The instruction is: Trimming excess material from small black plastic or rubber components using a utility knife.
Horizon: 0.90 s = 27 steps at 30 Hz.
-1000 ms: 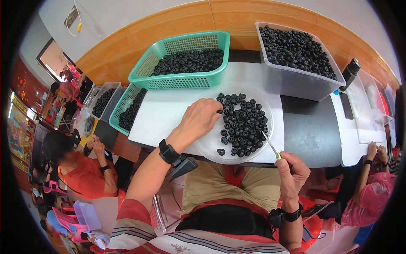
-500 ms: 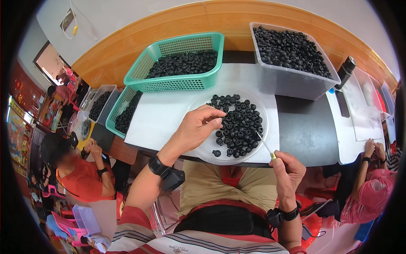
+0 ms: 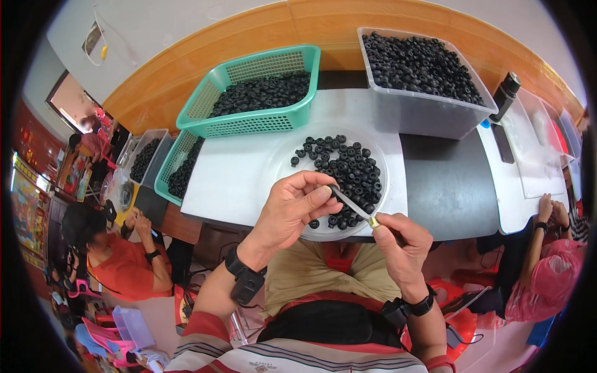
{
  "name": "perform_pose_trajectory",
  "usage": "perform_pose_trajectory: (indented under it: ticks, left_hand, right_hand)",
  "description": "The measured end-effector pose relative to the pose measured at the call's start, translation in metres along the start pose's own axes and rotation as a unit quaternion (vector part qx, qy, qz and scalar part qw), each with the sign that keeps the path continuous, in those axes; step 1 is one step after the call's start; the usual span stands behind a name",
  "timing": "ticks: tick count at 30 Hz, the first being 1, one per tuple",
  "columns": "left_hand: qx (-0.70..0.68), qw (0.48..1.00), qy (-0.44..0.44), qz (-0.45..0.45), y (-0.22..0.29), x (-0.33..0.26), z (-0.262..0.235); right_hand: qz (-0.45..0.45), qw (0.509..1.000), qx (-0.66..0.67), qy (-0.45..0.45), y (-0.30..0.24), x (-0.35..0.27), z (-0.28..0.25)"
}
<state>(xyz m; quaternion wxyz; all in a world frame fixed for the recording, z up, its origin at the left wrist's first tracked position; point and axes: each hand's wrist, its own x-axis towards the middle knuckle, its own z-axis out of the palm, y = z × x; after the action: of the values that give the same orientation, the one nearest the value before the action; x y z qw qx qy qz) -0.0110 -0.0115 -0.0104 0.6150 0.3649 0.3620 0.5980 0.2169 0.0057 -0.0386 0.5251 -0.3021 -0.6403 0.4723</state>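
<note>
Right grip (image 3: 403, 245) closes around a slim, brass-collared metal tool (image 3: 356, 206); left grip (image 3: 287, 210) pinches a small, partly hidden black piece (image 3: 336, 188) at its tip, near the frame's centre.

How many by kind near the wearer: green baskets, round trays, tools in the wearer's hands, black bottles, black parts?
Green baskets: 2
Round tray: 1
Tool in right hand: 1
Black bottle: 1
Total: 5, without the black parts, too heaped to count
</note>
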Motion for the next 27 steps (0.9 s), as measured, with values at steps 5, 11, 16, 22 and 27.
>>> perform_pose_trajectory:
  ticks: [5, 11, 16, 22, 27]
  left_hand:
    - [-0.044, 0.999, 0.017, -0.018, -0.006, -0.004, 0.009]
    - [-0.050, 0.999, 0.002, -0.001, -0.011, -0.006, 0.009]
    - [-0.056, 0.998, -0.002, 0.012, -0.010, -0.010, 0.014]
    - [-0.076, 0.995, -0.044, 0.041, -0.003, -0.022, 0.018]
    - [-0.095, 0.989, -0.080, 0.082, 0.003, -0.019, 0.025]
  right_hand:
    - [-0.036, 0.999, -0.028, -0.013, 0.004, 0.003, 0.002]
    - [-0.087, 0.996, -0.037, -0.003, 0.007, 0.005, 0.002]
    - [-0.097, 0.994, -0.041, -0.018, 0.002, 0.006, -0.001]
    - [-0.118, 0.983, -0.139, 0.014, -0.003, 0.012, -0.002]
    - [-0.063, 0.995, -0.042, 0.062, 0.001, 0.008, -0.015]
